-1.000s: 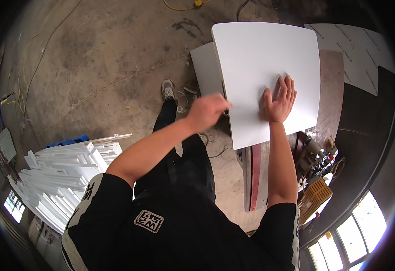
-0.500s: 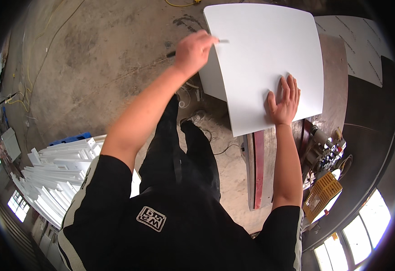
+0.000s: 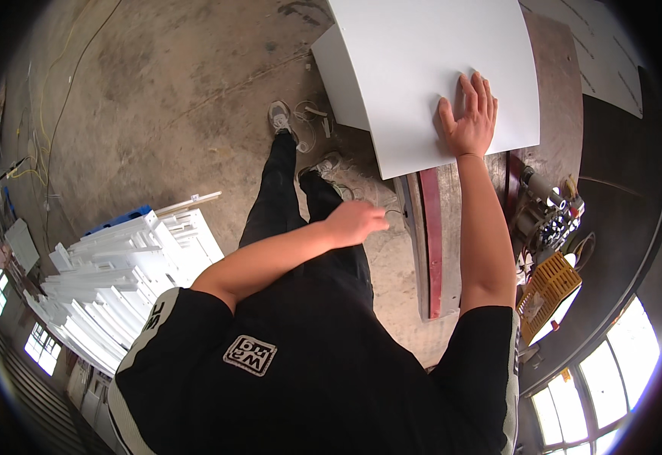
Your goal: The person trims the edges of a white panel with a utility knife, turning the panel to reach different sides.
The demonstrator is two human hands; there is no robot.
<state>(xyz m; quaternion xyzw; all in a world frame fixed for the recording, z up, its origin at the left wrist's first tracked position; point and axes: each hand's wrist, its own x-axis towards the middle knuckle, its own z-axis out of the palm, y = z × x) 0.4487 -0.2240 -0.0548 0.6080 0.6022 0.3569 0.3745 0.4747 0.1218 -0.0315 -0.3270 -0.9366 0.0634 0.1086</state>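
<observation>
My right hand (image 3: pixel 471 129) lies palm down on a large white panel (image 3: pixel 414 68), its fingers stretched out and slightly spread. Below the panel's left edge a white side piece (image 3: pixel 338 80) slopes down. My left hand (image 3: pixel 355 225) is in front of my legs, well apart from the panel's near corner. Its fingers are curled together, and whatever they hold, if anything, is hidden from view.
The panel rests on a brown-topped workbench (image 3: pixel 554 83) with a red strip (image 3: pixel 431 227) along its near part. At the right are a machine (image 3: pixel 547 208) and a yellow plastic crate (image 3: pixel 549 292). Stacked white strips (image 3: pixel 126 280) stand at the left. Cords and scraps lie by my feet.
My left hand has swung from the panel's far left edge, where it held a small thin object, back toward my body. My right hand stays on the panel; the view has shifted.
</observation>
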